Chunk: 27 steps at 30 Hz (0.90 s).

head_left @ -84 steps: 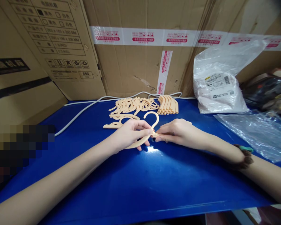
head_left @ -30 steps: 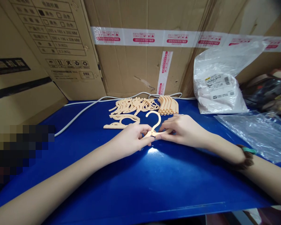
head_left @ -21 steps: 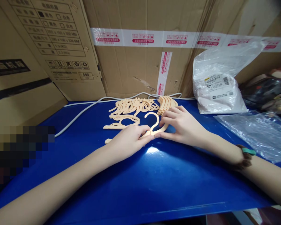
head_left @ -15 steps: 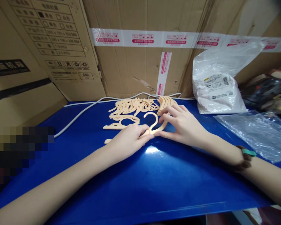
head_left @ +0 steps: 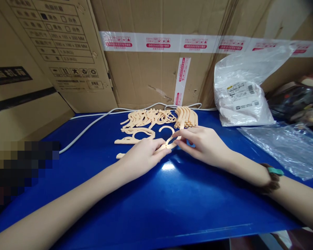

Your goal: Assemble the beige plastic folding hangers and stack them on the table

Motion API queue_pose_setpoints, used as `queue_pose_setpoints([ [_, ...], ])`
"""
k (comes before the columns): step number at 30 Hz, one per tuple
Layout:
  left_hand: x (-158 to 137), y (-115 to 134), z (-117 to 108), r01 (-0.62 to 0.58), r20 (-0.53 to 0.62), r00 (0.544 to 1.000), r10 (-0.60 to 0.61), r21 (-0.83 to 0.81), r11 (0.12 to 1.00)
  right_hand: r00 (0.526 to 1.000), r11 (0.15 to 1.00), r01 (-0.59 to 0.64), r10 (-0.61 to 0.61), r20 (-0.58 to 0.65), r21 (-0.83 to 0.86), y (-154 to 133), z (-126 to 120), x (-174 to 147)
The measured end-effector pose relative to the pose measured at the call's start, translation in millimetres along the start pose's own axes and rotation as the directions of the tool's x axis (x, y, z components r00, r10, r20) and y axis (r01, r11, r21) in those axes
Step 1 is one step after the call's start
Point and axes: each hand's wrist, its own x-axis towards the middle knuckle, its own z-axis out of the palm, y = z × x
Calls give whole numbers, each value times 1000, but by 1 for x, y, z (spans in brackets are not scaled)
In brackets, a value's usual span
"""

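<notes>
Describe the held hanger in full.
The cream hanger looks plastic, with a curved, open-ended hook and two arms meeting at a joint. The left hand pinches it beside the joint, hiding much of one arm; the right hand holds the other, which angles up beside the hook. It is over the blue table.

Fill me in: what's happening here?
A person is handling a cream hanger with both bare hands at a blue tabletop. The left grip holds it beside the base of the hook; the right grip has fingers on the opposite arm, which angles upward. Behind it lie a stack of curved pieces and a jumbled pile of cream parts.
</notes>
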Motion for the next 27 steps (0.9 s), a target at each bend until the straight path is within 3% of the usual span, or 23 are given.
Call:
queue_pose_setpoints([
  [8, -2, 2, 1, -40, 85, 996, 38, 27, 999, 999, 1000, 17, -17, 31, 19, -1, 2, -1],
  [14, -2, 2, 0, -135, 73, 990, 121, 242, 961, 998, 999, 42, -43, 35, 26, 0, 4, -1],
  [20, -4, 10, -1, -203, 126, 978, 168, 363, 910, 998, 998, -49, 48, 31, 49, 0, 6, 0],
  [27, -7, 14, 1, -289, 156, 957, 246, 412, 864, 990, 990, -136, 137, 24, -41, 9, 5, 2],
])
